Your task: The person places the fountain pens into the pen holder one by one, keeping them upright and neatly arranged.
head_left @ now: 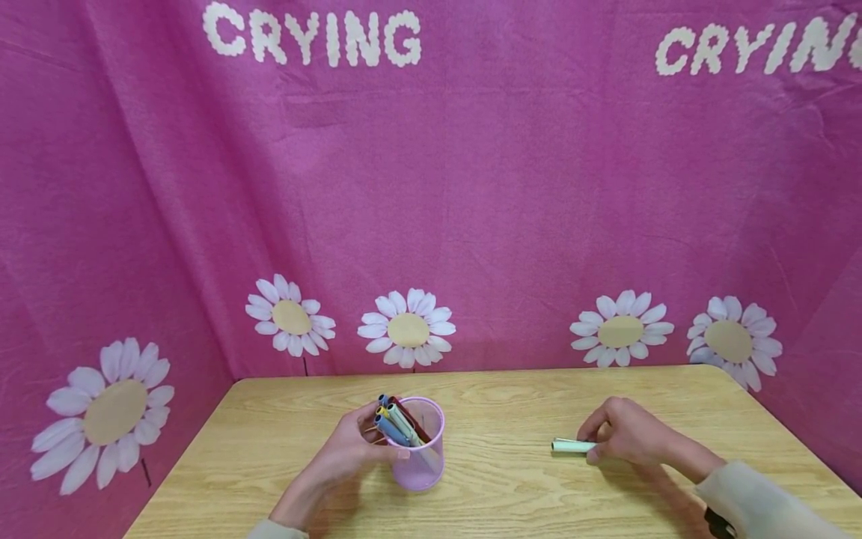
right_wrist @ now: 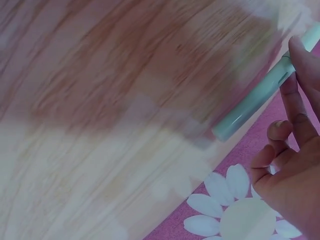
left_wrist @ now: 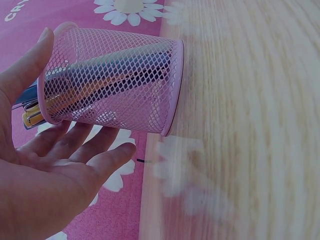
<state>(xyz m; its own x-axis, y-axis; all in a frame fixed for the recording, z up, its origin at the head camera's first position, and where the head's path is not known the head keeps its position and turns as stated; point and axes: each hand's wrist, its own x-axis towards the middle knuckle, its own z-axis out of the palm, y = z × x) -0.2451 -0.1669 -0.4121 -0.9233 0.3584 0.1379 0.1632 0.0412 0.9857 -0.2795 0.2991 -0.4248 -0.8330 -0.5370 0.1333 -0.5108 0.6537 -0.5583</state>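
A pink mesh pen holder [head_left: 418, 473] stands upright on the table, left of the middle. Several pens [head_left: 399, 425] in blue, yellow, pale green and dark red lean inside it toward the left. My left hand [head_left: 350, 449] holds the holder near its rim, thumb across the front and fingers round the far side; the left wrist view shows the mesh cup [left_wrist: 115, 80] between thumb and fingers. To the right, my right hand [head_left: 629, 434] pinches a mint green pen [head_left: 571, 446] between thumb and index finger, low over the tabletop. In the right wrist view the pen's [right_wrist: 250, 102] one end points away from the hand.
The wood-grain table [head_left: 498, 419] reaches back to a pink cloth [head_left: 512, 209] printed with white daisies and lettering. The same cloth hangs along the left and right sides. Bare tabletop lies between the two hands.
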